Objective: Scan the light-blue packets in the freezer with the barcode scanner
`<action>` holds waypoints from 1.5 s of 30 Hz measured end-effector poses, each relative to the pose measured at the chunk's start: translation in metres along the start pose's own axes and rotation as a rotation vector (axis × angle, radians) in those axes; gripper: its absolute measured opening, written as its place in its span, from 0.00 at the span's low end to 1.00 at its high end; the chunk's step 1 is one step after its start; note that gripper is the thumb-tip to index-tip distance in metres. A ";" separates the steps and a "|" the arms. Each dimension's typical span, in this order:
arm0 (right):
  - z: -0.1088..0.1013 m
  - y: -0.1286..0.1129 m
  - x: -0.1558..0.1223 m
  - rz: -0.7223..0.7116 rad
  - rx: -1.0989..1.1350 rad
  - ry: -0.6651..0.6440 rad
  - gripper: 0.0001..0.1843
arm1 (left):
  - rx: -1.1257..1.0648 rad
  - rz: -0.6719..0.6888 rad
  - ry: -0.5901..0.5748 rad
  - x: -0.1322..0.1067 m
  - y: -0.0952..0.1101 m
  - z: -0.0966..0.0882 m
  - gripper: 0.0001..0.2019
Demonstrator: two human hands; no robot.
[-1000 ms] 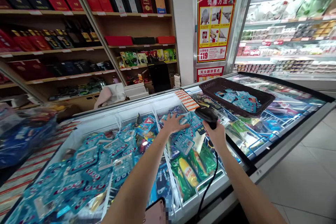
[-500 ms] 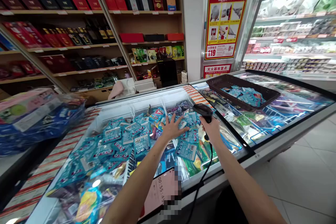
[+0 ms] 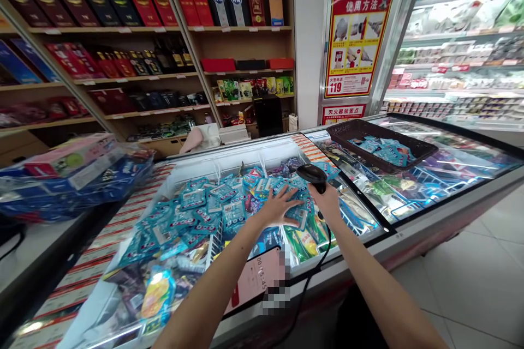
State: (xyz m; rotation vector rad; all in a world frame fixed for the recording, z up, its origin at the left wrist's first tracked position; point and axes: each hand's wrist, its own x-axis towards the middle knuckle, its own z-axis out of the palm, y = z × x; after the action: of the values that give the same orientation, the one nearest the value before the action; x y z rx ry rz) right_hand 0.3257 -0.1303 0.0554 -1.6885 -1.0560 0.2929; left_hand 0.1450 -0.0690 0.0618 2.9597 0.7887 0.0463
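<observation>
My right hand [image 3: 326, 204] is wrapped round the grip of a black handheld barcode scanner [image 3: 313, 174], whose cord runs down over the freezer's front edge. Beside it, my left hand [image 3: 280, 208] is spread with its palm down over a blue packet [image 3: 303, 217], its fingers reaching across the packet. Whether it presses on the packet I cannot tell. Many more blue packets [image 3: 192, 199] lie heaped in the open chest freezer [image 3: 204, 161] to the left of my hands. Green and yellow packages [image 3: 309, 240] lie below the scanner.
A dark brown basket [image 3: 341, 133] with blue packets stands on the freezer's glass at the right. A phone [image 3: 256, 278] showing a timer lies at the front edge, under my left forearm. Plastic-wrapped boxes [image 3: 77, 169] are stacked at the left. Shelves [image 3: 241, 38] of boxes stand behind.
My left hand has moved right and toward me, onto a blue packet that lay uncovered before. The scanner stays in my right hand, tilted a little differently. The view has shifted slightly.
</observation>
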 end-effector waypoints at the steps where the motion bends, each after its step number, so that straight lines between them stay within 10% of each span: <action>1: 0.001 -0.001 -0.002 0.009 -0.021 -0.011 0.27 | -0.011 0.002 0.010 -0.002 0.000 0.000 0.35; 15: 0.000 -0.027 -0.027 0.052 0.127 -0.090 0.22 | -0.441 -0.047 0.120 -0.016 0.001 -0.007 0.32; 21: 0.000 -0.023 -0.026 0.122 0.232 -0.139 0.24 | -0.680 -0.104 0.189 -0.011 -0.001 -0.007 0.16; 37: -0.003 -0.025 -0.026 0.120 0.296 -0.180 0.24 | -1.206 -0.276 0.667 0.001 -0.006 -0.001 0.18; 45: 0.009 -0.029 -0.027 -0.162 -0.120 -0.093 0.24 | -1.247 -0.673 0.985 -0.038 -0.051 0.003 0.21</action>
State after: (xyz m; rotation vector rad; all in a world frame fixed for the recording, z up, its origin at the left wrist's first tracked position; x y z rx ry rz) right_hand 0.2901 -0.1440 0.0691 -1.6960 -1.2943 0.2087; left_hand 0.0867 -0.0440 0.0538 1.2958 1.1436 1.3808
